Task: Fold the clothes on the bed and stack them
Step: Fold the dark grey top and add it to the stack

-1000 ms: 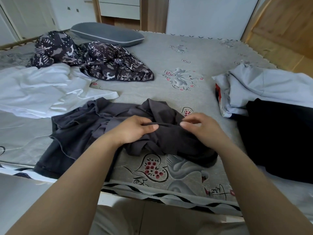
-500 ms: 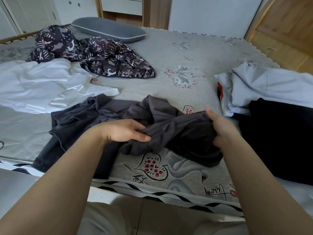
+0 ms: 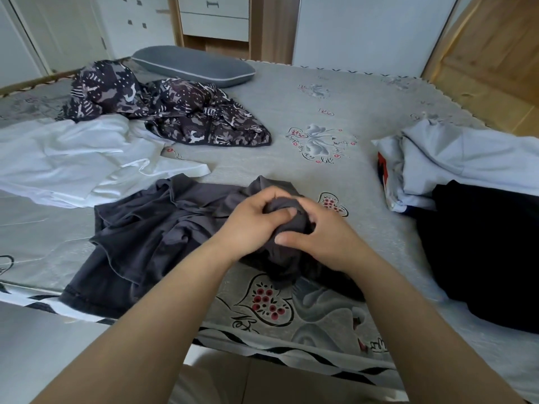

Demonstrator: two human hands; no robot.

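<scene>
Near the front edge of the grey patterned bed, the left hand and right hand both clutch a bunched part of the crumpled dark grey cotton garment, knuckles nearly touching.

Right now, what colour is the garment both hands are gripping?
Dark charcoal grey garment, plain with no pattern; the head view shows it clearly.

a dark grey garment lies crumpled at the bed's near edge, one end bunched up. a white shirt sprawls left, a patterned dark garment behind it; pale blue and black clothes lie right.
</scene>
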